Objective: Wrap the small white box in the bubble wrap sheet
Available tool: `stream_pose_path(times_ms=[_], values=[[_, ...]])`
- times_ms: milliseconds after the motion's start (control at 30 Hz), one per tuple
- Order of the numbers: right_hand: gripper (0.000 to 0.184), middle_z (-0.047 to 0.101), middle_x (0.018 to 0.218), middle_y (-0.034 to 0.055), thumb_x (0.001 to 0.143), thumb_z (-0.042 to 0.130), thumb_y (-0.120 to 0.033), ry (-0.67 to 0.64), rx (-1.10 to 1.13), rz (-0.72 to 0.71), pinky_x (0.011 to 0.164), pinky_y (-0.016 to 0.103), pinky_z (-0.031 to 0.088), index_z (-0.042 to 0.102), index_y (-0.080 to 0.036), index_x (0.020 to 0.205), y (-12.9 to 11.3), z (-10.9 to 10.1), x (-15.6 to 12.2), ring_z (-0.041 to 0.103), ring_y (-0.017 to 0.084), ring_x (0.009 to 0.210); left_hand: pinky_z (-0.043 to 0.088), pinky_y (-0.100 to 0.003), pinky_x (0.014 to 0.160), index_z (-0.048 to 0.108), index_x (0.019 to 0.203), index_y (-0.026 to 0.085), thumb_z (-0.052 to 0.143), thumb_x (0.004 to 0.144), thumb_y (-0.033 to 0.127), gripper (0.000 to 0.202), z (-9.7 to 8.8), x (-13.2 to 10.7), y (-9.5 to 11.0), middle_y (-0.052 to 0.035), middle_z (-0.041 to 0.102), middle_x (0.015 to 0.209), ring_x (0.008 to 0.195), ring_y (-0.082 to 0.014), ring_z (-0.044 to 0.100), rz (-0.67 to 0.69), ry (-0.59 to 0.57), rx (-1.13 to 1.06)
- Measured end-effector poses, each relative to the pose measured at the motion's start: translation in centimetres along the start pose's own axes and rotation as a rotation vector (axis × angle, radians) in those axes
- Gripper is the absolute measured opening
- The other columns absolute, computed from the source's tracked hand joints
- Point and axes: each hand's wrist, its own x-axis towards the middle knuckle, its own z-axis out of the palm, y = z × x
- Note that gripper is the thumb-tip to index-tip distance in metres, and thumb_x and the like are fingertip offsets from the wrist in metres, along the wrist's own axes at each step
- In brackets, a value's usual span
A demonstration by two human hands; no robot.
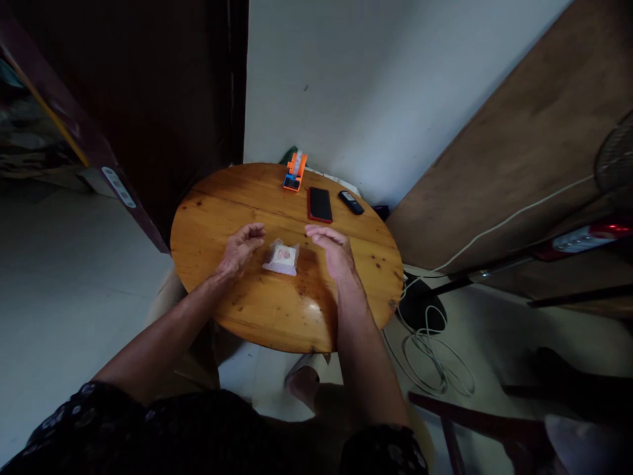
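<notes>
A small whitish packet in clear plastic wrap (283,257) lies on the round wooden table (257,310), with a faint reddish mark on its top. To its left, my left hand (242,247) hovers with fingers slightly curled and nothing in them. On the other side, my right hand (333,247) is held apart from the packet, its fingers stretched inward and holding nothing. Neither hand touches the packet.
An orange tape dispenser (295,173) stands near the table's far edge. Right of it lie a dark, red-edged flat case (320,204) and a black phone (351,202). White cable (435,359) is coiled on the floor at right, by a fan's stand.
</notes>
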Motion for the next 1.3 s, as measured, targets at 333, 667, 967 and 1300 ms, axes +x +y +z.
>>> stream_pose_path(times_ms=[333,667,967,1300], values=[[0.014,0.063,0.132,0.0042,0.076,0.076,-0.033,-0.394,-0.168,-0.022,0.113,0.044,0.035,0.075,-0.025,0.087,-1.5,-0.4,-0.7,0.056,0.024,0.128,0.049,-0.036,0.095,0.066,0.093,0.018,0.062,0.064,0.024,0.031,-0.3,0.5,-0.5,-0.0050,0.071,0.098,0.099,-0.0198,0.064,0.027,0.099,0.064],[0.014,0.059,0.139,0.0049,0.078,0.076,-0.029,-0.514,-0.251,-0.047,0.115,0.046,0.035,0.078,-0.027,0.092,-0.6,0.3,-0.8,0.052,0.025,0.134,0.054,-0.037,0.089,0.064,0.116,0.018,0.063,0.067,0.026,0.050,0.2,-0.1,-1.2,-0.0092,0.074,0.108,0.101,-0.0229,0.068,0.041,-0.120,0.191],[0.009,0.065,0.130,0.0067,0.085,0.065,-0.025,-0.415,-0.339,-0.173,0.113,0.043,0.036,0.074,-0.023,0.083,0.0,1.8,-0.7,0.058,0.022,0.125,0.053,-0.033,0.089,0.061,0.127,0.017,0.060,0.070,0.021,0.057,0.4,-0.6,-0.7,-0.0080,0.073,0.108,0.098,-0.0205,0.067,0.096,-0.201,0.380],[0.026,0.065,0.123,0.0072,0.095,0.050,-0.045,-0.298,-0.305,-0.132,0.099,0.034,0.044,0.057,-0.022,0.083,-0.6,2.1,-0.9,0.060,0.020,0.114,0.054,-0.034,0.083,0.058,0.129,0.017,0.062,0.068,0.028,0.062,0.3,-0.6,-0.7,-0.0063,0.072,0.106,0.091,-0.0201,0.066,0.026,-0.235,0.217]])
